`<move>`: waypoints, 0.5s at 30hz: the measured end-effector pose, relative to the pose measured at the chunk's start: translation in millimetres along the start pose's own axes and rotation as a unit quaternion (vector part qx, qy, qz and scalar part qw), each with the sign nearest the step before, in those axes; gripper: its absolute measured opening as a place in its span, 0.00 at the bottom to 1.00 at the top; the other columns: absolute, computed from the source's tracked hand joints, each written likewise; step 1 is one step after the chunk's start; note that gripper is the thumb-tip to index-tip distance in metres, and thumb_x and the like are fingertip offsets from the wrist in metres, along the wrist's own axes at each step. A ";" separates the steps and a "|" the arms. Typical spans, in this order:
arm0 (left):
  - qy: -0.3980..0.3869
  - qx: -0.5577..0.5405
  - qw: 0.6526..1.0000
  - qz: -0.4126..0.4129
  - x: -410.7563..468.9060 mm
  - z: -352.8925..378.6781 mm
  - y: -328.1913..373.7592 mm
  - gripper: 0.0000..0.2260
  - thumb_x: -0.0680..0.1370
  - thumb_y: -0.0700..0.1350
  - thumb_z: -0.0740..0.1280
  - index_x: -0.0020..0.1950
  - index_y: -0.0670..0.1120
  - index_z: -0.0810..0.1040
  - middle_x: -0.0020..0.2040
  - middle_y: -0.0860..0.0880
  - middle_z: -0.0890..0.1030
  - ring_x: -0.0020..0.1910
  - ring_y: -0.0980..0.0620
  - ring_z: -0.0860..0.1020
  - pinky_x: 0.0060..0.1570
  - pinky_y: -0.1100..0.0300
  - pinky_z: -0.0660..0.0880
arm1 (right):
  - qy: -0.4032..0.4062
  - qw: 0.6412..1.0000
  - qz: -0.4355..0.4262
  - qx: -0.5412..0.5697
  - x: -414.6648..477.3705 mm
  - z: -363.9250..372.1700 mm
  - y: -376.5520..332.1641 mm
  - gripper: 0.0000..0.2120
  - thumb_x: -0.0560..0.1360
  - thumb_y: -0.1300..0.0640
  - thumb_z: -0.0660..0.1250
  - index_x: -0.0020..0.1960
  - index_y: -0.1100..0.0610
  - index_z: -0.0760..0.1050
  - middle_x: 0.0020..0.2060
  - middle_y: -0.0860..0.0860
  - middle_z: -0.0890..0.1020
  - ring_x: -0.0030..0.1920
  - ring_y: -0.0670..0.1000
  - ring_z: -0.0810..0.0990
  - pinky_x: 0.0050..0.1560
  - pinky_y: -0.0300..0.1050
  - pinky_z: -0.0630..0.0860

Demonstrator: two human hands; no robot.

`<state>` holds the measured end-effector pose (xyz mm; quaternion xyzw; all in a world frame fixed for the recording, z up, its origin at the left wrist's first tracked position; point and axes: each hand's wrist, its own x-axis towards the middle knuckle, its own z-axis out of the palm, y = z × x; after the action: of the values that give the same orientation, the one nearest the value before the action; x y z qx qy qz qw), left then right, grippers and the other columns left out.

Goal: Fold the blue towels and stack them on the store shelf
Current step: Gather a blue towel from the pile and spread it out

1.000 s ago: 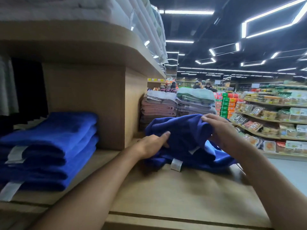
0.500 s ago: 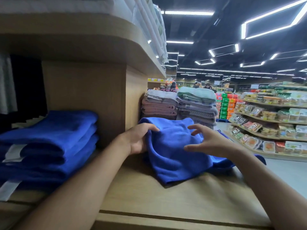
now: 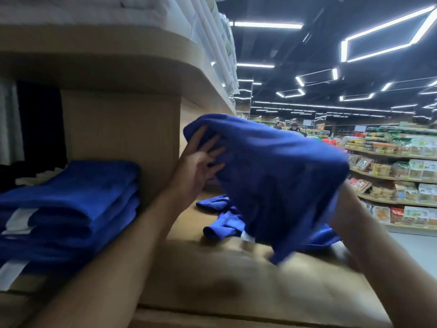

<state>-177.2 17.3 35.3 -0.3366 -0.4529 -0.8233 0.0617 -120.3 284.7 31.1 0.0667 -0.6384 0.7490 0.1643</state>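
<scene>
Two hands are up here with one loose, deep blue microfibre towel [image 3: 272,174] stretched between them, hanging in the air above the light wooden shelf board [image 3: 236,280]. The hands are well apart. The left hand [image 3: 201,162] has its fingers straight and spread, flat against the towel's near side at its left end, with the cloth draped over the fingertips. The right hand [image 3: 344,204] is mostly buried behind the towel's right edge, so honestly I can't tell whether it's gripping or just propping the cloth up. The whole right side is pretty motion-blurred too.

Below and between the hands, a second crumpled blue towel [image 3: 227,223] lies on the shelf board, with a small white tag [image 3: 247,235] poking out.

Left of the left hand, past the upright wooden divider panel [image 3: 118,126], sits a neat stack of folded blue towels [image 3: 78,197] with white label strips [image 3: 19,218] on the front. Above the hands is a curved wooden upper shelf [image 3: 118,43] loaded with folded white linens [image 3: 118,8].

Beyond the right hand, across the aisle, are grocery shelves of packaged food [image 3: 402,174].
</scene>
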 end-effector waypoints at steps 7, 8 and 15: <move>-0.119 0.641 0.753 -0.083 -8.2 -19.2 -36.1 0.25 0.76 0.36 0.69 0.73 0.45 0.73 0.71 0.46 0.76 0.70 0.49 0.73 0.69 0.63 0.66 | 0.071 0.981 0.168 -0.069 21.0 -3.3 16.0 0.09 0.80 0.68 0.57 0.57 0.64 0.75 0.48 0.58 0.79 0.54 0.59 0.80 0.56 0.55 0.78; -0.136 0.664 0.727 -0.110 -10.6 -23.1 -39.6 0.22 0.76 0.38 0.69 0.70 0.46 0.77 0.68 0.47 0.78 0.67 0.49 0.76 0.68 0.59 0.70 | 0.078 0.979 0.120 -0.142 23.5 -17.8 13.4 0.13 0.80 0.69 0.58 0.62 0.64 0.74 0.49 0.58 0.77 0.54 0.58 0.77 0.55 0.54 0.75; -0.168 0.647 0.721 -0.183 -11.3 -28.5 -42.3 0.17 0.73 0.42 0.71 0.62 0.43 0.81 0.53 0.46 0.83 0.49 0.47 0.81 0.48 0.59 0.77 | -0.049 0.921 -0.203 -0.328 7.4 6.3 16.3 0.21 0.73 0.72 0.67 0.47 0.45 0.82 0.48 0.48 0.86 0.45 0.43 0.82 0.36 0.30 0.75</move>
<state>-200.0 17.2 -11.8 -0.2579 -0.9312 -0.2550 0.0354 -133.3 277.6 19.2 0.1742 -0.8283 0.4438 0.2941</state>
